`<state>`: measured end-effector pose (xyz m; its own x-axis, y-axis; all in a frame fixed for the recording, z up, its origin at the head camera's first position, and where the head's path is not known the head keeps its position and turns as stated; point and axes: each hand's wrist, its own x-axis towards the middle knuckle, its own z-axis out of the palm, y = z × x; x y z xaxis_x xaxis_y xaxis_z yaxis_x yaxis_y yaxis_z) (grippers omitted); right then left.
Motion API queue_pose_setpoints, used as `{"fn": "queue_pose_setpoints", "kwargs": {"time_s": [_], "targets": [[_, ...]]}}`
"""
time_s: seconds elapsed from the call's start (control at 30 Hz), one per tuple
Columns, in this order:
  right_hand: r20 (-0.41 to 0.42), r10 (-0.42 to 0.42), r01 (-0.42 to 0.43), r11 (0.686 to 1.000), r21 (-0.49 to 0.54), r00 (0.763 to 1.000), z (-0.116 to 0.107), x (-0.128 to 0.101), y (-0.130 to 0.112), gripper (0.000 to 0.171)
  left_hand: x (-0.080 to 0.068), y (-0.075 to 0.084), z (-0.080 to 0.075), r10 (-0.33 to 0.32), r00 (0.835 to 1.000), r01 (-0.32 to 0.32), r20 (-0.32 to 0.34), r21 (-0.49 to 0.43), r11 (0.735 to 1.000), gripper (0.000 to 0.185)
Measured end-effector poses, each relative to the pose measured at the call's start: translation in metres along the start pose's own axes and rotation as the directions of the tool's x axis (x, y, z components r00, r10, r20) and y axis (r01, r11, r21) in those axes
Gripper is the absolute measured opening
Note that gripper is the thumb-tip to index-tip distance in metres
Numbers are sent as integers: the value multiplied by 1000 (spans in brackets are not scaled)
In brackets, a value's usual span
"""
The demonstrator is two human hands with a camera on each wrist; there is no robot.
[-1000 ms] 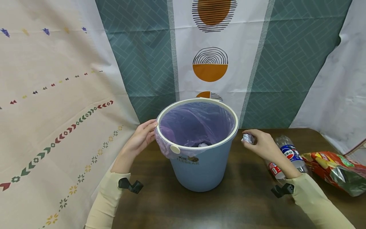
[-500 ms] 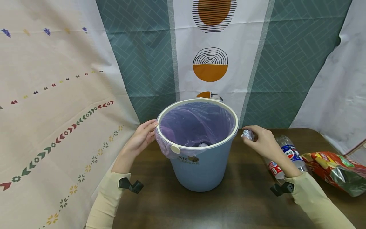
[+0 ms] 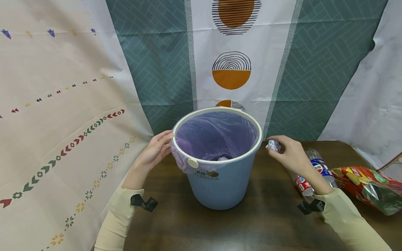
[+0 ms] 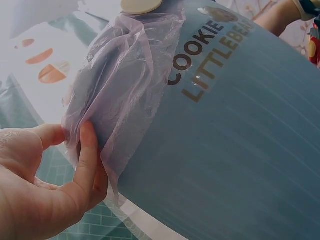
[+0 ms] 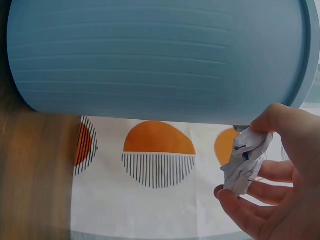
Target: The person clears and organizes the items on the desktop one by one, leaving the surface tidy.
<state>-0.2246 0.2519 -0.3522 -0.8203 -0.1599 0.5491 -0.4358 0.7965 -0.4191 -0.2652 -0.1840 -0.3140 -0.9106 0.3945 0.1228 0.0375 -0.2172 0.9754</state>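
Paper (image 3: 274, 146): being pinched in half-curled right hand (image 3: 292, 157), rising slightly over the last second, but remaining just outside bin (image 3: 220, 190), so changing little overall; still gripping lined rim (image 3: 233, 160) with curled left hand (image 3: 153, 151), apparently steadying it.

"What's mostly hidden, head view, mid-frame?"
"A white scrap (image 3: 223, 158), behind the wastebasket rim (image 3: 232, 160)."
"And at lower right?"
"The right forearm (image 3: 316, 181) partly covers the Pepsi bottle (image 3: 320, 166); the edge crops the chip bag (image 3: 367, 184)."
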Motion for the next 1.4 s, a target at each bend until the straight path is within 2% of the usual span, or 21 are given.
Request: {"fn": "queue_pose_setpoints", "kwargs": {"time_s": [0.57,1.13,1.4], "targets": [[-103,-56,57,998,12,993,-9,3,-9,31,-1,0,0,2,1000,-2,7,-12,1000,25],[-162,-41,44,999,11,986,-15,9,-15,30,0,0,-1,-3,1000,3,6,-6,1000,27],[-202,-67,78,996,49,977,-15,12,-18,29,0,0,0,-2,1000,2,4,-6,1000,28]]}}
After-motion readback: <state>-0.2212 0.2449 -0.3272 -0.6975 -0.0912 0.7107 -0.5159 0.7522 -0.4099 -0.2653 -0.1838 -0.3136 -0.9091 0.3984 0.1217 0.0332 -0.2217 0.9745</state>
